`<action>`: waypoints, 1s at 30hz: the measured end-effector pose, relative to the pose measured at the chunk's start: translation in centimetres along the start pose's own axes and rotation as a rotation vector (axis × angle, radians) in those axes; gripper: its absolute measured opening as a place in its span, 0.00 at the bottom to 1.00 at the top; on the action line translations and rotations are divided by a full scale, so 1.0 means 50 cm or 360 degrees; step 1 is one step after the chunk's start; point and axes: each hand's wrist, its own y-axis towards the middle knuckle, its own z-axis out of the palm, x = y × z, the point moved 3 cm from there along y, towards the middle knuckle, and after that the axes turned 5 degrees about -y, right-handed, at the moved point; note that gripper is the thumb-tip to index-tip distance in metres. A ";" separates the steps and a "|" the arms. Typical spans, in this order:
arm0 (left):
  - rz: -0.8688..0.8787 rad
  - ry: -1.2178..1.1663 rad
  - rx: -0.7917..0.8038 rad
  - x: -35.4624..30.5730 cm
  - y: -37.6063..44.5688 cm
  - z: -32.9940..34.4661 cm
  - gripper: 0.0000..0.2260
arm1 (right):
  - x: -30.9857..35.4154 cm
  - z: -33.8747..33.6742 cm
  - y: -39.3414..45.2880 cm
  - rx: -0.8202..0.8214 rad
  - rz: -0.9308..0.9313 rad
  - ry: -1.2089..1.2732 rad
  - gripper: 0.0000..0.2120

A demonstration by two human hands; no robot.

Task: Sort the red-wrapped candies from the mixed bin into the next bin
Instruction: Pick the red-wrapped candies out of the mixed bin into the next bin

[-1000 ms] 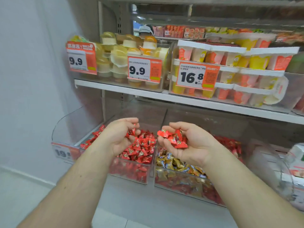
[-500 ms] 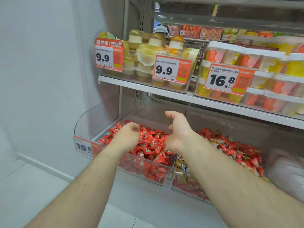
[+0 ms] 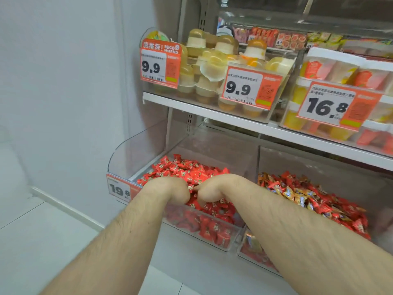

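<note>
The left clear bin [image 3: 131, 152] holds a pile of red-wrapped candies [image 3: 191, 169]. Beside it on the right, the mixed bin [image 3: 314, 165] holds red candies mixed with gold-and-blue wrapped ones [image 3: 297, 196]. Both my hands are bent down at the wrist into the left bin's pile, close together. My left hand [image 3: 168, 190] shows only its back, with the fingers buried among the candies. My right hand [image 3: 212, 191] also points down, its thumb resting on the red wrappers and its fingers hidden. A small candy shows between the two hands.
An orange 19.8 price tag [image 3: 121, 189] hangs on the left bin's front. A white shelf [image 3: 212, 112] just above carries jelly cup tubs with 9.9 and 16.8 tags. A white wall stands at the left, with tiled floor below.
One second ago my hands held red candies above the bins. They moved left over the red bin and have now dipped into its pile; the view shifted closer and leftward.
</note>
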 end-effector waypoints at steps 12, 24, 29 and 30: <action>0.0509 -0.0653 -0.0766 -0.072 -0.054 -0.022 0.22 | -0.077 -0.003 -0.083 -0.1256 -0.0022 0.1407 0.15; 0.1206 -0.0709 -0.0863 -0.376 -0.147 0.089 0.22 | -0.318 0.133 -0.305 -0.1614 0.0325 0.1871 0.09; 0.1020 -0.0403 -0.0814 -0.440 -0.112 0.147 0.23 | -0.445 0.178 -0.330 -0.1344 0.0583 0.2025 0.15; 0.0941 -0.0337 -0.0823 -0.447 -0.105 0.156 0.22 | -0.468 0.183 -0.325 -0.1224 0.0649 0.2089 0.20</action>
